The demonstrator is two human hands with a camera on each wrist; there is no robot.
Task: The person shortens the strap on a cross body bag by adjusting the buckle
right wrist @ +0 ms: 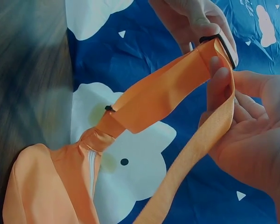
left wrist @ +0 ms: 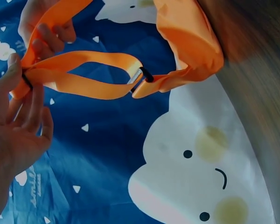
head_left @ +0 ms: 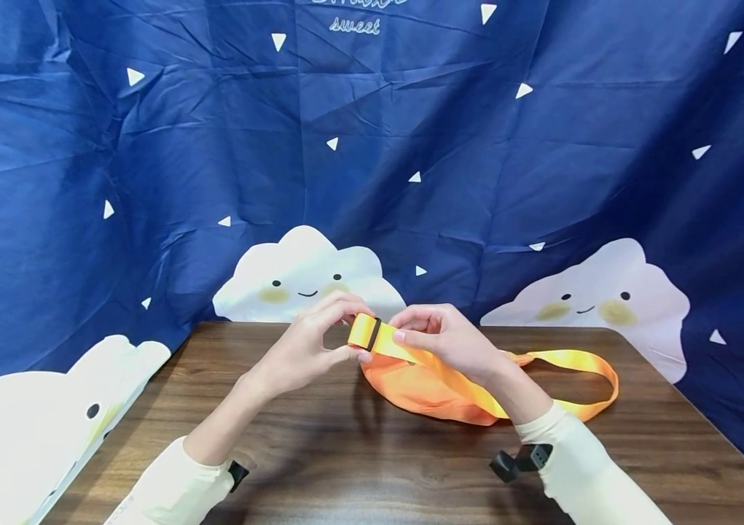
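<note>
An orange bag (head_left: 424,394) hangs low over the table with its webbing strap (head_left: 586,360) looped out to the right. The black slider buckle (head_left: 374,334) on the strap is held up between both hands. My left hand (head_left: 306,346) pinches the strap at the slider, thumb below and fingers above. Just right of the slider, my right hand (head_left: 450,341) pinches the webbing between thumb and fingers. In the left wrist view, a strap loop runs from the slider to a small black ring (left wrist: 145,74) beside the bag. A white zipper (right wrist: 92,172) shows along the bag in the right wrist view.
The brown wood-grain table (head_left: 319,452) extends beneath both forearms. Behind it hangs a blue cloth (head_left: 358,182) printed with white clouds and triangles. A dark wrist device (head_left: 521,461) is strapped over the right sleeve.
</note>
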